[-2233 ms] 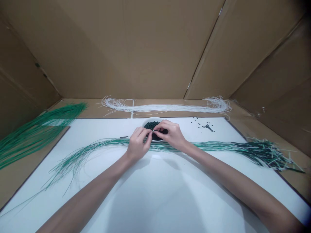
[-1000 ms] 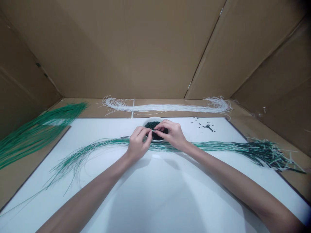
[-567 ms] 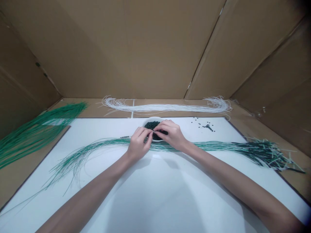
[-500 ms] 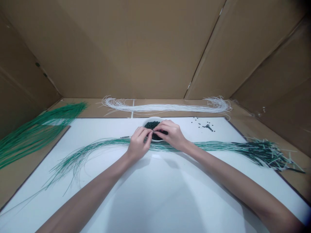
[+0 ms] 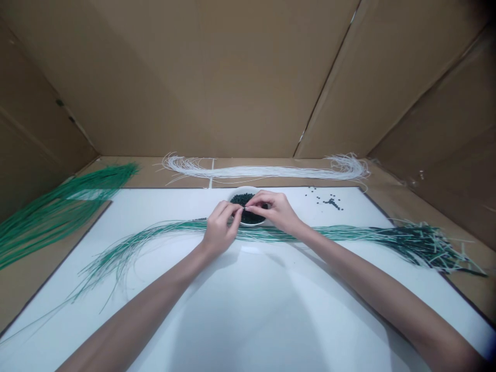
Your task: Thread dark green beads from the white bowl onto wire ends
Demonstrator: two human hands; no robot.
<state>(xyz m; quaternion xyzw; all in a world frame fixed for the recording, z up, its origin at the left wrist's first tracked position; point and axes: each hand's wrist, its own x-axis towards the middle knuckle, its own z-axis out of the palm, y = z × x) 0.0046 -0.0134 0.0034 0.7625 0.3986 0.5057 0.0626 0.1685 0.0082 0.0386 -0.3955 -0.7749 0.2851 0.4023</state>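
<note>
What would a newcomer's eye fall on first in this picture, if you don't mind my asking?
Most likely the left hand and right hand at the centre, pinching a thin strand over a small white bowl of dark beads. Next comes the long band of green-and-white strands across the white board, with a white bundle behind and a green bundle at far left.

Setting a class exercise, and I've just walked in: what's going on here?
A person's left hand and right hand pinch a thin white strand tip together above a round white bowl of dark green beads. A long green-and-white strand bundle lies across the white board under the hands, with loose dark beads scattered to the right.
</note>
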